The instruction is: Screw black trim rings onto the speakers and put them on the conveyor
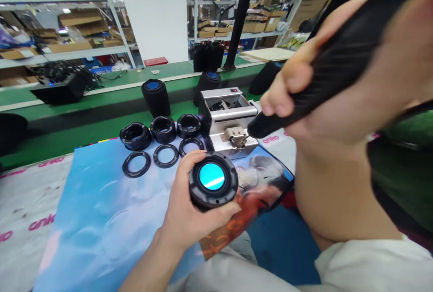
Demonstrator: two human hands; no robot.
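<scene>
Speaker (213, 186) in left hand (189, 213) — blue face up, toward camera.

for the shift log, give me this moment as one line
left hand: holds round black part, blue centre showing | right hand: holds black tool, tip toward metal box | blue mat: loose black rings

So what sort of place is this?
Probably a factory assembly line: a green conveyor carrying black cylinders, shelves of cardboard boxes behind, and rows of black rings on the bench, near the round part in the left hand.
</scene>
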